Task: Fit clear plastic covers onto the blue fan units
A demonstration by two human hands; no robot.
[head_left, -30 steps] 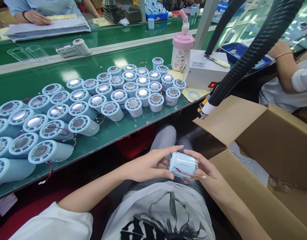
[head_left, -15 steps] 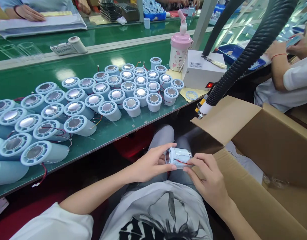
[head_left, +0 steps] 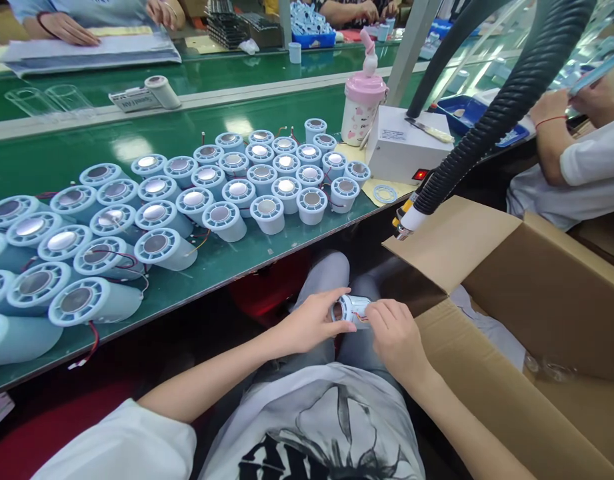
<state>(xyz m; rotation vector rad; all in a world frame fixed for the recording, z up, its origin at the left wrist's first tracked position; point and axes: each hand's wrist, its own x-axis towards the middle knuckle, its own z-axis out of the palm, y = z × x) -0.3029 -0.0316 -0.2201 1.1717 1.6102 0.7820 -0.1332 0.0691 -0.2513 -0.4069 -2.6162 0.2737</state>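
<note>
Above my lap, my left hand [head_left: 314,321] grips a small light-blue cylindrical housing [head_left: 357,307] by its left end, thumb in front and fingers behind. The ringed end with a dark round centre faces left. Thin red and yellow wires [head_left: 361,317] lie along its side. My right hand [head_left: 395,337] is closed at the housing's right end, fingers bent and pressed together, covering that end. What exactly those fingertips pinch is hidden. On the green bench to the left stand many similar light-blue housings [head_left: 224,220], some with wires hanging out.
An open cardboard box [head_left: 487,333] is at my right. Over it hangs a black corrugated hose [head_left: 491,113]. A white box with a red switch [head_left: 407,143] and a pink-lidded bottle [head_left: 361,110] stand on the bench [head_left: 207,273]. Other people work across and at right.
My right hand has moved up and slightly left, its fingers now folded over the housing's right end. More wire shows beside it. My left hand keeps its hold.
</note>
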